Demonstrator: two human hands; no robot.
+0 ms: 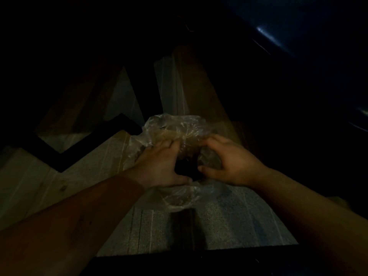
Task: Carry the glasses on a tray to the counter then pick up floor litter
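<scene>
The plastic bag (175,128) I hold is clear with pale glints, something dark inside. The floor (239,220) near me is speckled grey with thin pale lines; the left frame (79,148) is black.

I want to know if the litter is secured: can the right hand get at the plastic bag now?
Probably yes. The right hand already rests on the plastic bag, fingers curled against it, opposite the left hand. Nothing lies between, though the dim light hides details.
</scene>
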